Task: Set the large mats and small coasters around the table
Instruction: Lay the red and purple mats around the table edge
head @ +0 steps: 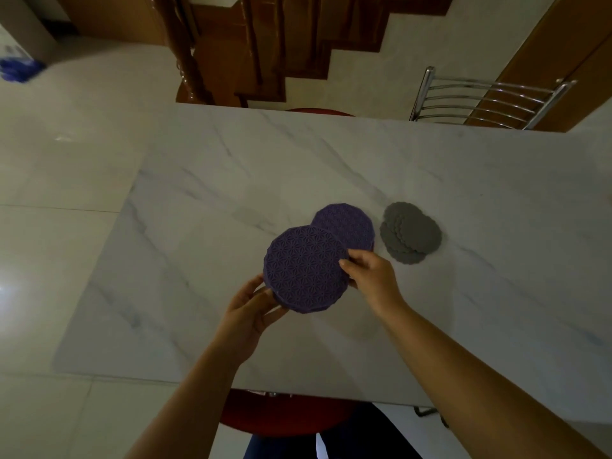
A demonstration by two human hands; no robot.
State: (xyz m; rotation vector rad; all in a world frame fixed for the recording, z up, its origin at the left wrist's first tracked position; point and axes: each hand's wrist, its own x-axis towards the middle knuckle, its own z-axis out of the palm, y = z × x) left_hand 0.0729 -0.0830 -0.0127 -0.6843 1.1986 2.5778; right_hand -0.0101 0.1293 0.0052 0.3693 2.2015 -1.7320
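Both hands hold a large round purple mat (pixel 304 268) with a star lattice pattern, lifted slightly above the white marble table (pixel 231 180). My left hand (pixel 255 309) grips its lower left edge from beneath. My right hand (pixel 367 270) pinches its right edge. Just behind it, more purple mats (pixel 347 223) lie on the table, partly covered by the held one. To the right rests a fanned pile of small grey scalloped coasters (pixel 410 231).
A chrome ladder-back chair (pixel 480 99) stands at the table's far right side. A red stool (pixel 281 415) sits under the near edge, and another red seat (pixel 319 111) peeks over the far edge. Wooden stairs rise behind.
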